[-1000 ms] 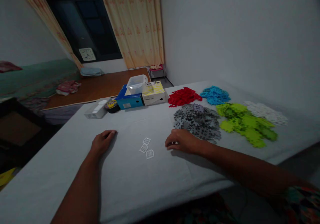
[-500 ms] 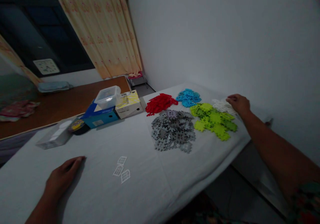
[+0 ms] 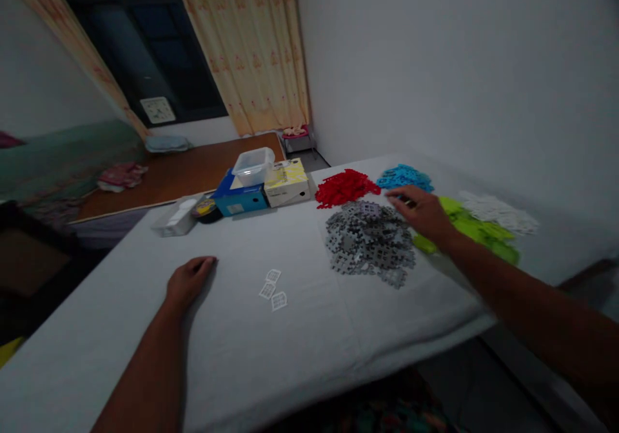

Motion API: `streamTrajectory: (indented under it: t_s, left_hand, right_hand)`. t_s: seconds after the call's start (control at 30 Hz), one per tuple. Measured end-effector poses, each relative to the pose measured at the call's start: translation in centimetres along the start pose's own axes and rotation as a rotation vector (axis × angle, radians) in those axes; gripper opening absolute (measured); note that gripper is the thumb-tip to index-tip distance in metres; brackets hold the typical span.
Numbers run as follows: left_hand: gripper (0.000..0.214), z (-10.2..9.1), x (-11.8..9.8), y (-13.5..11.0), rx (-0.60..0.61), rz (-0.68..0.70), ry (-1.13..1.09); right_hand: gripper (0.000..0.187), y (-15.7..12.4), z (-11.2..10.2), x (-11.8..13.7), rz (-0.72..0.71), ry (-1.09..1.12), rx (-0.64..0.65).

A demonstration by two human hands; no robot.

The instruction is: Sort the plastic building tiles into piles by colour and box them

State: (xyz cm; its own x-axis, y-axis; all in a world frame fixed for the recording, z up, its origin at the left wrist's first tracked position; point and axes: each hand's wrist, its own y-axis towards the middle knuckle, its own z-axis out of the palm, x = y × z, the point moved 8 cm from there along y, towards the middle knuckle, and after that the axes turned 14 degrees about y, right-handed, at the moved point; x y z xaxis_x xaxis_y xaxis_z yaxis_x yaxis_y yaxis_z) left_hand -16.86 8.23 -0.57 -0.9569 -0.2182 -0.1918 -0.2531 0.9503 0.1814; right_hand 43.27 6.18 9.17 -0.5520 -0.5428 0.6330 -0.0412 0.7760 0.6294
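Note:
My left hand (image 3: 191, 281) rests on the white tablecloth with its fingers curled in and nothing visible in them. To its right lie three small white window-shaped pieces (image 3: 279, 301), flat and close together. Above the far right edge of the grey piece pile (image 3: 367, 246), my right hand (image 3: 420, 210) is closed in a pinch; what it holds, if anything, is hidden. Under and behind that arm spreads a pile of lime-green pieces (image 3: 483, 230), partly covered. A pile of white pieces (image 3: 500, 212) lies beyond it, near the wall.
Red pieces (image 3: 345, 186) and blue pieces (image 3: 405, 176) are heaped at the back. Further left stand a yellow-and-white box (image 3: 287, 184), a blue box (image 3: 242, 201) carrying a clear plastic tub (image 3: 254, 165), a dark roll (image 3: 207, 210) and a clear container (image 3: 174, 220). A wall borders the right.
My right hand has moved left from the white pile, across the green pieces, to the grey pile's edge. The view has shifted left; my left hand still rests on the cloth.

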Motion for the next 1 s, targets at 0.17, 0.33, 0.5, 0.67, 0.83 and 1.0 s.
streamTrajectory:
  t_s: [0.17,0.33,0.5,0.67,0.83,1.0]
  left_hand:
    - [0.048,0.6,-0.1,-0.4,0.014,0.034,-0.062]
    - [0.051,1.4,0.4,-0.3,0.009,0.070,-0.167]
    - [0.051,1.7,0.4,-0.2,0.016,0.079,-0.219]
    - [0.047,1.3,0.3,-0.1,0.018,0.064,-0.181]
    - [0.047,1.3,0.6,0.2,0.026,0.060,-0.135]
    - [0.050,1.4,1.1,0.4,0.038,0.058,-0.125]
  right_hand:
    - [0.027,-5.7,18.9,10.7,-0.300,0.217,0.825]
    - [0.036,-6.8,28.6,11.9,-0.382,0.156,0.978]
    - [0.027,-6.3,31.7,12.2,-0.449,0.100,1.023]
    - [0.018,-6.1,30.8,11.7,-0.348,0.106,1.056]
    - [0.036,-5.1,30.0,10.2,-0.163,0.024,1.006]
    - [0.031,-4.5,28.0,10.8,-0.130,0.022,0.948]
